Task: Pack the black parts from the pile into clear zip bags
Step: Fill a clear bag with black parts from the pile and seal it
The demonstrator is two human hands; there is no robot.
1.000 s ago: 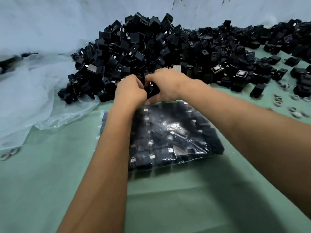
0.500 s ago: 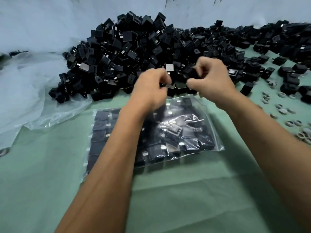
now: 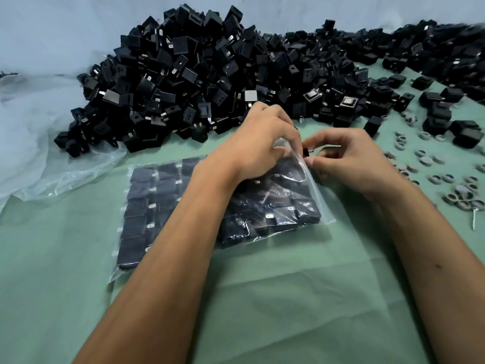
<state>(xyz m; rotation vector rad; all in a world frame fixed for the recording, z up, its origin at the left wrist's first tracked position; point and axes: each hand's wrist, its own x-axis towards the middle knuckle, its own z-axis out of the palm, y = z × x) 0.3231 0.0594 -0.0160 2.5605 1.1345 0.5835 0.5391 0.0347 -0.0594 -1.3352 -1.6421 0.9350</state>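
Note:
A big pile of black parts [image 3: 210, 74] fills the back of the green table. A clear zip bag [image 3: 147, 211], packed with rows of black parts, lies flat in front of it. My left hand [image 3: 259, 145] pinches the bag's open right edge and lifts the plastic. My right hand [image 3: 349, 164] is just to the right of that opening and pinches a small black part [image 3: 306, 151] with a metal pin at the bag's mouth. My left forearm covers the middle of the bag.
Crumpled clear plastic sheeting [image 3: 39, 153] lies at the left. Several small grey rings [image 3: 430, 164] are scattered at the right, with more loose black parts [image 3: 446, 114] behind them. The green table cover [image 3: 262, 311] stretches toward me.
Both hands came back from the pile's edge to the bag's right side. My left hand took hold of the bag's opening. My right hand brought a part to it.

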